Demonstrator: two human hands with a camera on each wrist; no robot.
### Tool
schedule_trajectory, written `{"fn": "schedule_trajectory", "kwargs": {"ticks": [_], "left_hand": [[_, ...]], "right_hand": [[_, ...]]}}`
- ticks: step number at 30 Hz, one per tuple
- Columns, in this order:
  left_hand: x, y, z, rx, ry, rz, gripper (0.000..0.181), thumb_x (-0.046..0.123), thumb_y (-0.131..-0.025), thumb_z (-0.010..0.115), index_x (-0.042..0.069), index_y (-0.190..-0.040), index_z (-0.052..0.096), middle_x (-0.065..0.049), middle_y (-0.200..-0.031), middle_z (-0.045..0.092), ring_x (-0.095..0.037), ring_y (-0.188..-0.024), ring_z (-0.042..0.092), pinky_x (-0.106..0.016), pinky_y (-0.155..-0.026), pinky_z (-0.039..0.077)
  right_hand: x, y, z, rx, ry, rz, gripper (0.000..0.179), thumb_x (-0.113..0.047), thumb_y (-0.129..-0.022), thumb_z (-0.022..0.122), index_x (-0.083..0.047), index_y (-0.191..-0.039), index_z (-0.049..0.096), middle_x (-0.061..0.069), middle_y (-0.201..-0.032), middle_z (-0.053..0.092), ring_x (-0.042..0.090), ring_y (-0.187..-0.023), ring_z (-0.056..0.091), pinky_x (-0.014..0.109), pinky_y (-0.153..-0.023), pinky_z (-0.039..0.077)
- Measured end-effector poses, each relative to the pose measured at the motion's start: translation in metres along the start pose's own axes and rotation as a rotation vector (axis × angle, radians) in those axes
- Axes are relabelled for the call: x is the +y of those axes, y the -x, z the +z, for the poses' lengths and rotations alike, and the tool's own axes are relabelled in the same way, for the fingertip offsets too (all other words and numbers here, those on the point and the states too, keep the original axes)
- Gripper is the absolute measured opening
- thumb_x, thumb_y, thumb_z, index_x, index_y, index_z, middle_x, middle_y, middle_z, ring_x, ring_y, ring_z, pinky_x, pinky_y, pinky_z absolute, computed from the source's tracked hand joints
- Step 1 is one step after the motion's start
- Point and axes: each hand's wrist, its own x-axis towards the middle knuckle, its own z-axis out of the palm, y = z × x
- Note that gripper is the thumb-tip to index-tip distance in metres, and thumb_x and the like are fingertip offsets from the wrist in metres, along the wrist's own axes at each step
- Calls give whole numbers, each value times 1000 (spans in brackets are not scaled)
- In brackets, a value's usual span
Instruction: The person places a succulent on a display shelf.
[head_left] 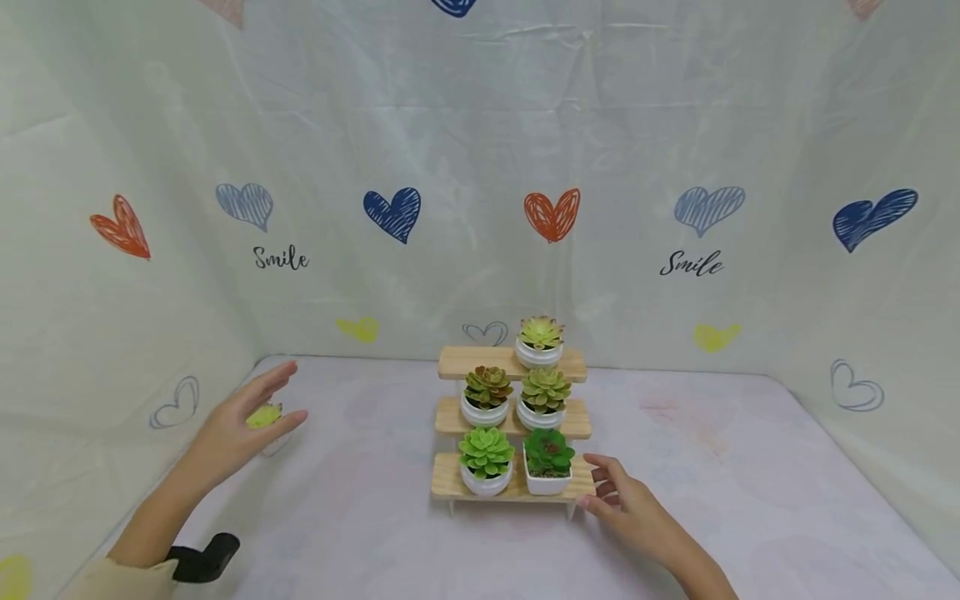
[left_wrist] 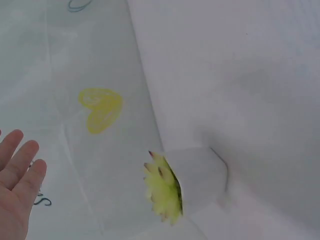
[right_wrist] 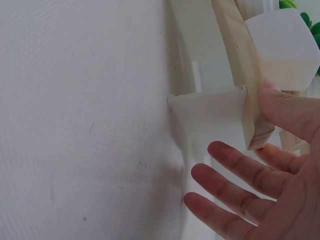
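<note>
My left hand (head_left: 234, 429), its fingers extended and its thumb apart, is beside a yellow-green succulent (head_left: 264, 415) at the left of the table. In the left wrist view this succulent's white pot (left_wrist: 202, 175) stands apart from the fingers (left_wrist: 31, 182). My right hand (head_left: 633, 510) pinches the right end of the bottom shelf of a three-tier wooden plant stand (head_left: 450, 477), thumb at the front edge. Its other fingers (right_wrist: 225, 177) are spread below the board. On that shelf stand a light green succulent (head_left: 486, 454) and a dark green one (head_left: 549, 454) in a square white pot.
The middle shelf carries a reddish-green succulent (head_left: 488, 389) and a green one (head_left: 545, 392), and a pale yellow-green one (head_left: 540, 335) stands on top. A white curtain (head_left: 480, 125) printed with hearts surrounds the table (head_left: 360, 533). A black band (head_left: 206, 558) is near my left wrist.
</note>
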Motion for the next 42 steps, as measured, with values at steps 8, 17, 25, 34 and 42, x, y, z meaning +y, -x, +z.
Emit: {"fn": "schedule_trajectory", "kwargs": {"ticks": [8, 17, 25, 34, 42], "left_hand": [[-23, 4, -8, -18, 24, -119, 74, 32, -89, 63, 12, -148, 23, -17, -149, 31, -43, -130, 32, -30, -97, 46], [-63, 8, -14, 9, 67, -142, 74, 29, -91, 61, 8, -149, 19, -25, -149, 25, 18, -126, 24, 9, -82, 24], [-80, 11, -21, -38, 49, -229, 82, 33, -91, 58, 7, -150, 7, -30, -149, 20, -49, -133, 20, 6, -89, 23], [-95, 7, -20, -151, 50, -311, 94, 32, -89, 62, -1, -147, -5, -39, -145, 9, -61, -126, 20, -67, -98, 25], [-103, 4, -13, -226, 19, -364, 101, 33, -88, 62, -11, -142, -12, -43, -139, 16, -60, -123, 28, -65, -94, 36]], "right_hand": [[1, 0, 0, -2, -6, 6, 58, -27, -90, 61, 3, -132, 38, 14, -107, 58, 9, -88, 56, 25, -75, 51], [-1, 0, 0, -12, -4, 12, 58, -28, -90, 61, 4, -132, 37, 15, -108, 58, 14, -89, 57, 26, -75, 51], [-2, -1, 0, -9, 4, -6, 59, -29, -90, 60, 4, -132, 37, 14, -107, 57, 13, -89, 57, 27, -76, 52], [-2, 0, 0, -8, -2, 1, 58, -27, -90, 61, 4, -132, 37, 14, -107, 58, 12, -88, 56, 26, -75, 52], [-1, 1, 0, -12, -12, -6, 58, -26, -90, 61, 4, -133, 36, 14, -107, 58, 11, -88, 56, 26, -75, 52]]}}
